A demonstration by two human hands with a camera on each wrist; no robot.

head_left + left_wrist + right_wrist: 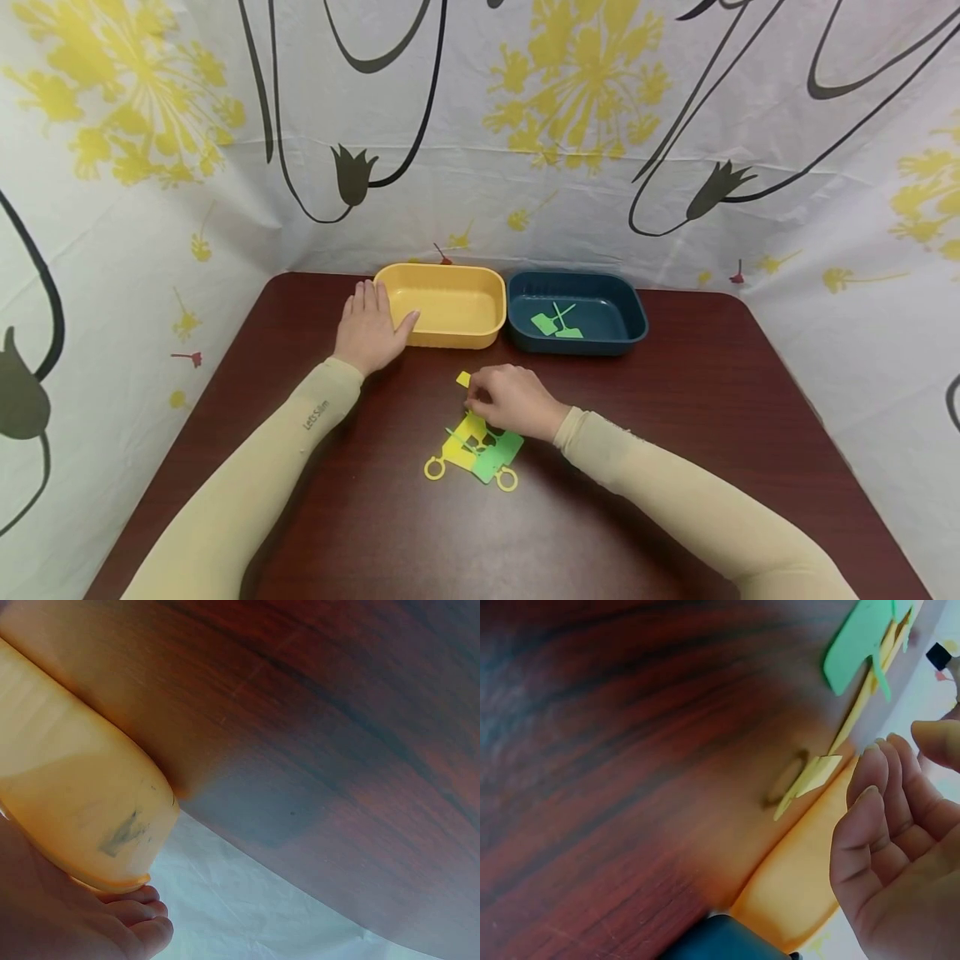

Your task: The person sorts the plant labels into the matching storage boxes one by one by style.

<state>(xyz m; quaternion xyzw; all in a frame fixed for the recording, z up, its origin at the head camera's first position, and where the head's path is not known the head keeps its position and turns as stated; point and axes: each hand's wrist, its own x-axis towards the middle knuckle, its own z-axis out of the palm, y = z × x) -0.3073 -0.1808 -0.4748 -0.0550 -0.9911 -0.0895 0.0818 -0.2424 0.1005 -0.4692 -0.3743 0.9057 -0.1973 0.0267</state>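
Flat yellow and green plastic tags (498, 458) overlapped mid-way across the dark-red worktop (712, 400) | right hand (517, 402) was over them, fingers half-curled, empty | left hand (369, 333), fingers straight, rested on oblong yellow plastic bin (450, 340) near far edge

I see yellow tags (455, 453), green tags (498, 455), a yellow tub (450, 313), dark-blue tub (577, 345), dark-streaked red-brown worktop (675, 450), white cloth (465, 196) with yellow-and-grey florals.

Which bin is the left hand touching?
The yellow bin: the left hand rests on its left end. The blue bin, beside it on the right, is untouched and holds two green tags.
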